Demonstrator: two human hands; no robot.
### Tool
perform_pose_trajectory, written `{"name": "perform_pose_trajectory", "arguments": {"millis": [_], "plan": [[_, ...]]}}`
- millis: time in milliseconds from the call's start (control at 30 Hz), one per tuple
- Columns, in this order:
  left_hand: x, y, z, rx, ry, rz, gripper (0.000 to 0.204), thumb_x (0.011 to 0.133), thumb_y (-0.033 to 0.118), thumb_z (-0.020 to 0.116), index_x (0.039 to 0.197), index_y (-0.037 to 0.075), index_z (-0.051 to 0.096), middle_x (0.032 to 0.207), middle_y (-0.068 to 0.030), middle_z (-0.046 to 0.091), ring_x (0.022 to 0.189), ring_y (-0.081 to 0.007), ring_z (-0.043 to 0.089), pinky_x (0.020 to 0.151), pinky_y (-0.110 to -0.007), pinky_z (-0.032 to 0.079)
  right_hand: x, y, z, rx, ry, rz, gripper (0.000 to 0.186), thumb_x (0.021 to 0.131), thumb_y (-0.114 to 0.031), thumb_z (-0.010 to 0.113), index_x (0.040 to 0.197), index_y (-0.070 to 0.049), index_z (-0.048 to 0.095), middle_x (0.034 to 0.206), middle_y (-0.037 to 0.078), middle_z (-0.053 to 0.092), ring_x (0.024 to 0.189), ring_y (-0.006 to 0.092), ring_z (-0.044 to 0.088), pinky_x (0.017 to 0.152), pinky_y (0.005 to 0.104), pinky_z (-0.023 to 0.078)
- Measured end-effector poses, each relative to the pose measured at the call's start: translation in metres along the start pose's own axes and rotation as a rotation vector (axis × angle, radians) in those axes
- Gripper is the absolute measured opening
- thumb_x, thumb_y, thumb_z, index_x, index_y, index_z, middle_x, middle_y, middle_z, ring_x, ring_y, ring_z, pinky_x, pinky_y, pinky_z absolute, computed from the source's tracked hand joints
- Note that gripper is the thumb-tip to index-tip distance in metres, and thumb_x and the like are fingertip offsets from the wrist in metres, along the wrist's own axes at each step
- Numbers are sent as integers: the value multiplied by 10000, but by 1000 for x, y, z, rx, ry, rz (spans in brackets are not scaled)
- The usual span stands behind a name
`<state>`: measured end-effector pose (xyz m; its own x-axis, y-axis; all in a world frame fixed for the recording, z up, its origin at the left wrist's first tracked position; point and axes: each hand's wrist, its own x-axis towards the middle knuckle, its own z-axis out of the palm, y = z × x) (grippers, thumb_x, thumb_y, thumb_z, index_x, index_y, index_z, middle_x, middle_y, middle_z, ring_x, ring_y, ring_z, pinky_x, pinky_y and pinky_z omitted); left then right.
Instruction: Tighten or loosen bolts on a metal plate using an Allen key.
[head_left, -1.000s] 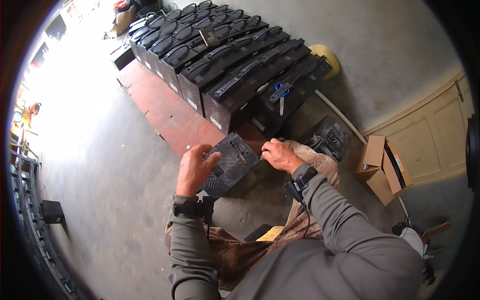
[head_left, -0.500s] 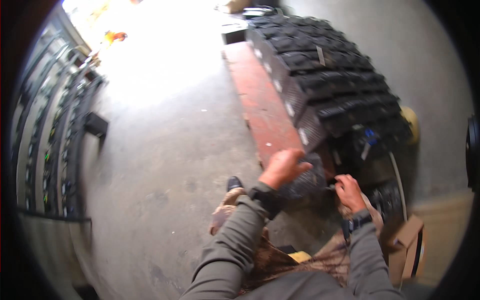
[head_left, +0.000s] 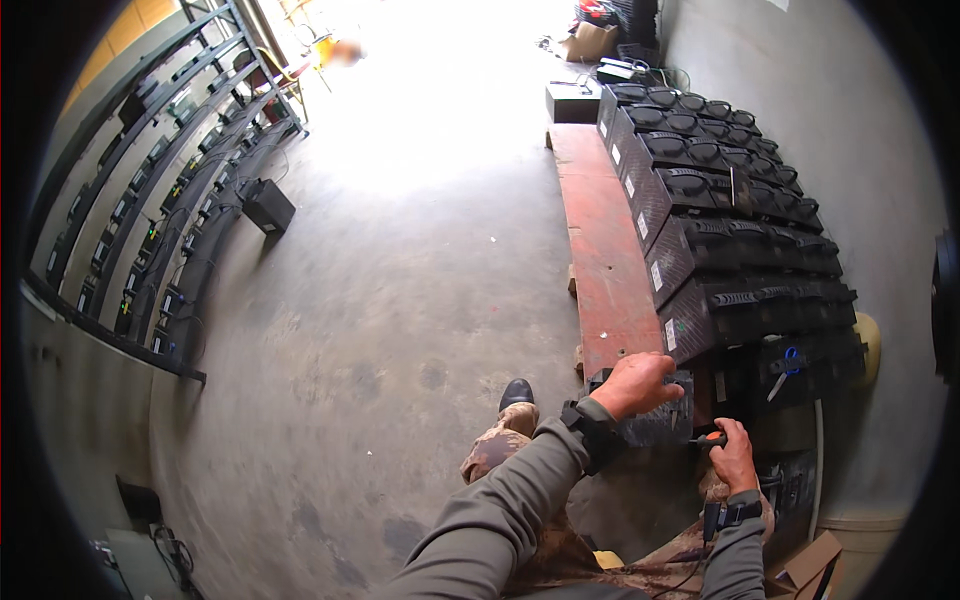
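My left hand (head_left: pixel 633 385) grips the upper part of a black textured panel (head_left: pixel 655 425), which rests by the near end of a red board (head_left: pixel 600 250); its fingertips are partly hidden. To its lower right, my right hand (head_left: pixel 735 455) is closed on an orange-and-black handled tool (head_left: pixel 714 439), probably a screwdriver, pointed toward the panel's right side. Rows of black textured cases (head_left: pixel 720 220) with handles and straps stand along the red board. Blue-handled scissors (head_left: pixel 787 370) lie on the nearest case.
A metal rack (head_left: pixel 140 210) of small wired devices runs along the left, with a black box (head_left: pixel 267 205) beside it. The concrete floor (head_left: pixel 370 300) leads to a bright doorway. A cardboard box (head_left: pixel 805 560) sits at lower right, near a white pipe (head_left: pixel 818 440) along the wall.
My view has swung left and up, bringing the rack and doorway into sight. Both hands remain at the panel; the orange handle now shows in my right hand.
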<state>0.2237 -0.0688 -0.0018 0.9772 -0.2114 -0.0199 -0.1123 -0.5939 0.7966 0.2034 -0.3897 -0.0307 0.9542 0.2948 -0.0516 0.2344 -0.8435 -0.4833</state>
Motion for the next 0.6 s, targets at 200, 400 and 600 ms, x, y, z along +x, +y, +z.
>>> {"name": "perform_pose_trajectory", "arguments": {"millis": [200, 400, 600], "plan": [[-2, 2, -2, 5, 13, 12, 427, 885, 384, 775, 1125, 34, 726, 1104, -218, 730, 1124, -427, 668, 959, -519, 521, 5, 3, -3, -34, -43, 177, 414, 898, -251, 776, 1219, -12, 671, 1173, 223, 663, 1098, 434, 659, 946, 490, 533], [-4, 1, -1, 5, 18, 17, 408, 885, 388, 778, 1064, 27, 717, 1065, -220, 725, 1095, -441, 667, 934, -531, 518, 3, 8, 5, -42, -9, -50, 375, 870, -188, 755, 1191, -11, 672, 1161, 200, 661, 1057, 393, 663, 931, 456, 543], [-4, 0, -3, 15, 40, 43, 406, 880, 384, 788, 1050, 23, 714, 1041, -222, 722, 1066, -447, 669, 914, -537, 519, 6, -3, 3, -21, 44, 46, 373, 868, -179, 731, 1202, -21, 677, 1177, 213, 669, 1119, 424, 656, 938, 486, 533]]}}
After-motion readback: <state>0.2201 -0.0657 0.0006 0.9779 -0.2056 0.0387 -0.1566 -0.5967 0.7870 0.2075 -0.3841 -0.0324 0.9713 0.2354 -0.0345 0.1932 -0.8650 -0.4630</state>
